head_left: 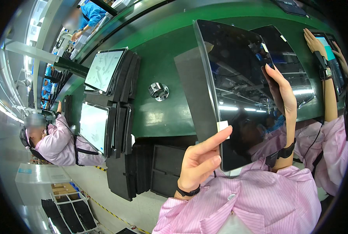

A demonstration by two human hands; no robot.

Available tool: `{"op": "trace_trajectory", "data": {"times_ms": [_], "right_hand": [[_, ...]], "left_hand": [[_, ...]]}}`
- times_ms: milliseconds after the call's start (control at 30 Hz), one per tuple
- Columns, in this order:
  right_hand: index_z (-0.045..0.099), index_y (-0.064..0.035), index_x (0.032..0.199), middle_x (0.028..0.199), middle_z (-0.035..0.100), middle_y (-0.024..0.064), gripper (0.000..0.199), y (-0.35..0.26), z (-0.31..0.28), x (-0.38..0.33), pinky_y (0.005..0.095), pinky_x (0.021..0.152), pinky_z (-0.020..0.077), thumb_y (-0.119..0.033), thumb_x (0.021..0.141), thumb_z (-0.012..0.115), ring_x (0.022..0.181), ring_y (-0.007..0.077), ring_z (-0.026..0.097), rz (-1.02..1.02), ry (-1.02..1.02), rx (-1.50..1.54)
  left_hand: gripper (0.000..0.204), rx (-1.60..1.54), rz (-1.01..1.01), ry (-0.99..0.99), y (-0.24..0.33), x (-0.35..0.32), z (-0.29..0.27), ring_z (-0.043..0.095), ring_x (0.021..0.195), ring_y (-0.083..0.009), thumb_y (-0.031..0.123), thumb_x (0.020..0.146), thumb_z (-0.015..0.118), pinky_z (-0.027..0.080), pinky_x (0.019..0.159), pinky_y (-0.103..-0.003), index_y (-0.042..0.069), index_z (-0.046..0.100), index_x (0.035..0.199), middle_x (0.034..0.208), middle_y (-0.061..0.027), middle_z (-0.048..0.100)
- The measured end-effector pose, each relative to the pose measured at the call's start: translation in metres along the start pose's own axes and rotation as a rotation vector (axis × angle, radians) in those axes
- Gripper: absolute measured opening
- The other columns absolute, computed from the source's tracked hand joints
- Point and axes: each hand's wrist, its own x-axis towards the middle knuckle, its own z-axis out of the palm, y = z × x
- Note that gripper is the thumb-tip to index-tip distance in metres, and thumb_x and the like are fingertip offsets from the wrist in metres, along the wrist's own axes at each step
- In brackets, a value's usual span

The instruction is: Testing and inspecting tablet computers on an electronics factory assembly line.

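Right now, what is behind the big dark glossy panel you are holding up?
Behind the dark panel, held by left hand and right hand, a second dark panel shows at its right edge, over the green conveyor belt. The rest behind it is covered.

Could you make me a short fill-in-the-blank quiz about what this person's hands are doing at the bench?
1. Both hands hold a dark glossy ____ above the green bench.
2. The left hand pinches a small ____ tab at its edge.
3. The right hand rests on its ____ side.
4. The small round metal part lies on the ____.

Missing words: tablet; white; right; bench
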Motion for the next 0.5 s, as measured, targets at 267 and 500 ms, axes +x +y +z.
{"op": "trace_trajectory", "data": {"times_ms": [267,500], "right_hand": [[0.043,-0.0003,0.126,0.114,0.052,0.0031,0.046,-0.013,0.004,-0.015,0.022,0.095,0.0316,-0.017,0.085,0.057,0.104,0.0092,0.048,-0.045,0.012,-0.077],[0.036,0.0038,0.13,0.112,0.055,0.006,0.051,-0.022,0.01,-0.036,0.0228,0.091,0.0362,-0.011,0.085,0.054,0.1,0.0106,0.053,-0.119,0.048,-0.108]], "left_hand": [[0.055,0.073,0.089,-0.143,-0.001,-0.008,0.0,0.033,0.127,-0.028,-0.007,0.081,0.048,0.025,0.104,-0.039,-0.012,0.026,0.131,0.137,-0.0242,0.03],[0.09,-0.145,0.089,0.033,0.003,-0.008,0.013,0.04,0.121,-0.0287,-0.014,0.076,0.05,0.033,0.096,-0.037,0.004,-0.012,0.139,0.132,-0.025,0.035]]}}
